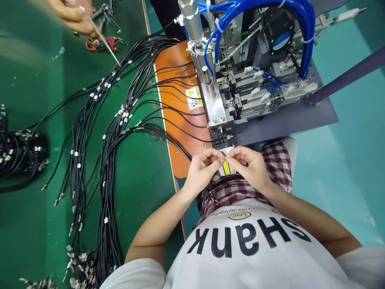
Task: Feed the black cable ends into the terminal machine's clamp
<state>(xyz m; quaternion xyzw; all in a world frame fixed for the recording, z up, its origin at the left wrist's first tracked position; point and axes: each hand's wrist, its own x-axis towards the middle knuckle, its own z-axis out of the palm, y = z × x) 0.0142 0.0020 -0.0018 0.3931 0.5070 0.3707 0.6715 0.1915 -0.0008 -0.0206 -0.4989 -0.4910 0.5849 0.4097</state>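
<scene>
A person's left hand and right hand meet before a pneumatic wire-processing machine, their thumbs and forefingers pinched narrowly on the tiny bright end of a thin wire. The wire end sits between the two hands, just beside a white-and-yellow label and near a black slotted metal jig. Fine dark wires trail below the left hand over a red-and-white checked cloth. Bundles of long black cables tipped with small metal fittings fan across a green work mat and over the edge of an orange rounded mat, which bears a yellow-marked warning sticker. Blue plastic air tubes loop above the machine. A black cable coil lies at far left. At top left, a co-worker's hand grips a slender steel tool near orange-handled scissors.
</scene>
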